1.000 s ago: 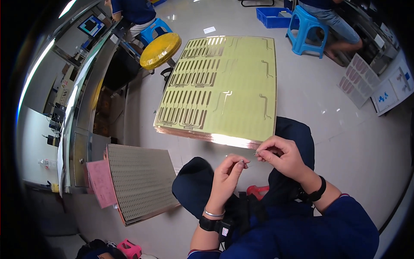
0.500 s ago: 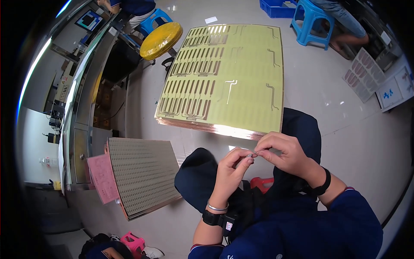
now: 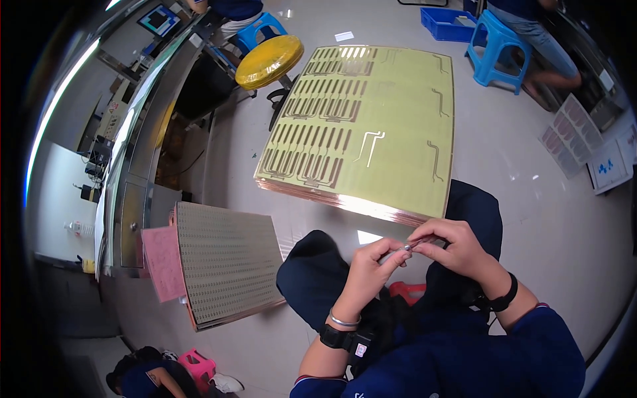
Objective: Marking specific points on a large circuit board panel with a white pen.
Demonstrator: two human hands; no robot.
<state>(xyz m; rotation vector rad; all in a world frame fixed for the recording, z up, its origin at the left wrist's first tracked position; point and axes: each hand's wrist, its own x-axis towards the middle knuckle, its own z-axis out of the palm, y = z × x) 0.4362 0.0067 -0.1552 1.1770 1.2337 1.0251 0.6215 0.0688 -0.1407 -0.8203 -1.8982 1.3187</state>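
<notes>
My left hand (image 3: 371, 266) and my right hand (image 3: 458, 247) meet above my lap, just in front of the near right corner of a stack of circuit panels (image 3: 405, 159). Both are closed, thumbs and fingertips pinched together. Between the fingertips is a tiny greyish piece (image 3: 408, 247), too small to name. The top panel is pale yellow-green with rows of copper-coloured slots and thin bent tracks; copper edges show along the near side. Neither hand appears to touch the stack.
Left of my knee lies another stack of panels (image 3: 232, 262), dark and dotted, with a pink sheet (image 3: 164, 264) beside it. A yellow round stool (image 3: 270, 62), blue stool (image 3: 497, 50) and blue crate (image 3: 448, 24) stand farther off. Other people sit nearby.
The view has shifted, so the stacks and stools sit a little farther right. My hands stay pinched together at the fingertips, with a slight change in finger position.
</notes>
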